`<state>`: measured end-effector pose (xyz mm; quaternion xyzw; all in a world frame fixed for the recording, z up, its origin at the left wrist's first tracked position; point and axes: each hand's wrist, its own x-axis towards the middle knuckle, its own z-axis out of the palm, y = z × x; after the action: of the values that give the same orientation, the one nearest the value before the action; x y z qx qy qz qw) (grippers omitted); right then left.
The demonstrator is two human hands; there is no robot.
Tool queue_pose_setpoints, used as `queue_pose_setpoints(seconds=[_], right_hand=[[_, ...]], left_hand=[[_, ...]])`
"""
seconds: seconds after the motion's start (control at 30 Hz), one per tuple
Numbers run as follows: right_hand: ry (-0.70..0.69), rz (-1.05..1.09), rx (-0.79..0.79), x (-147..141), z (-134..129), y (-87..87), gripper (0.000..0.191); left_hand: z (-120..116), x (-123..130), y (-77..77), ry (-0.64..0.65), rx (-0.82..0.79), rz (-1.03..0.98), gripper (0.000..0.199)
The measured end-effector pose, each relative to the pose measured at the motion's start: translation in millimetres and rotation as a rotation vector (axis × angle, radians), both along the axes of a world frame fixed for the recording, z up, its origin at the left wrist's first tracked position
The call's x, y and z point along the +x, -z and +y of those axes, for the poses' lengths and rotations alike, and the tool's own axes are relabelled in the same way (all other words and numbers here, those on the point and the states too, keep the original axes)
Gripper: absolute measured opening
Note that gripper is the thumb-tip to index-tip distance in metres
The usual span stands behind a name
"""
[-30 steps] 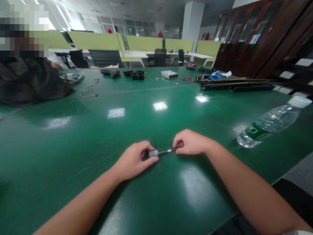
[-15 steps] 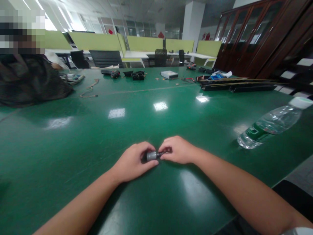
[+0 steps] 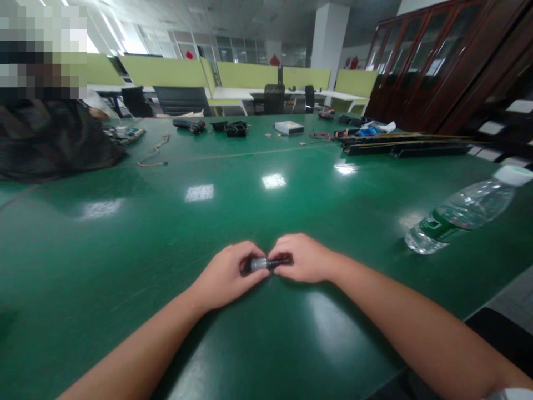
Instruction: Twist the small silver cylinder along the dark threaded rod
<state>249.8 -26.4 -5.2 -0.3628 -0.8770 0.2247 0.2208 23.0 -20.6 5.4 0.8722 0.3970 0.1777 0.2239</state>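
Over the last second the right hand (image 3: 303, 258) has slid leftward along the dark shaft (image 3: 275, 263), and it now sits almost against the left hand (image 3: 229, 275), which has hardly stirred. The small grey-and-black cylinder (image 3: 259, 264) lies directly between them, its long axis running side to side, shaft end toward the right, well in from the near edge of the green table (image 3: 250, 350); whether it rests there or floats just above, I can't tell. The left hand, nearer the cylinder, curls thumb and fingers around it; the right pinches the shaft, fingertips nearly closed.
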Motion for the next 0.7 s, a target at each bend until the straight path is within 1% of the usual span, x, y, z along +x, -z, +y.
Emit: queue_pose_setpoints(seconds=[0.23,0.5,0.7], right_hand=[[-0.001,0.021,0.017,0.5,0.9,2.5,0.019],[-0.003,-0.005,0.012,0.5,-0.4,-1.1,0.018],[-0.001,-0.003,0.022,1.0,1.0,0.4,0.018]], left_hand=[[1.0,-0.6,0.5,-0.002,-0.003,0.016,0.024],[1.1,-1.4,-0.1,0.013,-0.002,0.018,0.024],[1.1,-1.5,0.5,0.013,0.003,0.029,0.024]])
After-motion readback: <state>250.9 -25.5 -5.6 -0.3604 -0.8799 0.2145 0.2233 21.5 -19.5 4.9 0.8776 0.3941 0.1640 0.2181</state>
